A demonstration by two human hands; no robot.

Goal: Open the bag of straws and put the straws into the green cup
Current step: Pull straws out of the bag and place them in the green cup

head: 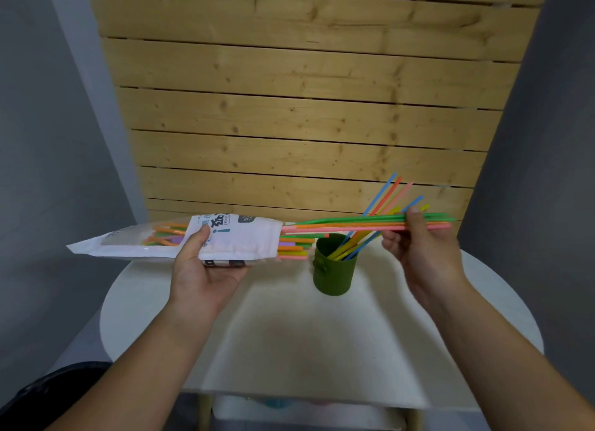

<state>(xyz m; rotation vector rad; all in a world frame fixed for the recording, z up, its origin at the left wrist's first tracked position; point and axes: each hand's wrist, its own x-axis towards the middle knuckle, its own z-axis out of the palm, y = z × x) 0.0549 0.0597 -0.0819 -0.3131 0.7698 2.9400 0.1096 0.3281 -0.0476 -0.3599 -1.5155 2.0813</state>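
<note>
Green cup (335, 271) on the white table (289, 321), a few straws (347, 247) inside. My right hand (421, 248) pinches a straw bundle (354, 227) half out of the bag (244, 237) (left hand (206, 269) gripping it); I'd pull level, then tip downward.

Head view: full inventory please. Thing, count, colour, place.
bag: one, white with a clear window, held level above the table's left side, open mouth facing right
bag straws: several, orange, green, purple, pink and yellow, ends poking out of the mouth
pulled straws: a small bunch, green, pink and orange, level between bag mouth and right hand
cup straws: several, blue, orange, pink and yellow, leaning right in the cup
green cup: one, dark green, upright on the table
table: one, white, round
slat wall: one, pale wood, behind
left hand: grips the bag
right hand: pinches the pulled straws
</note>
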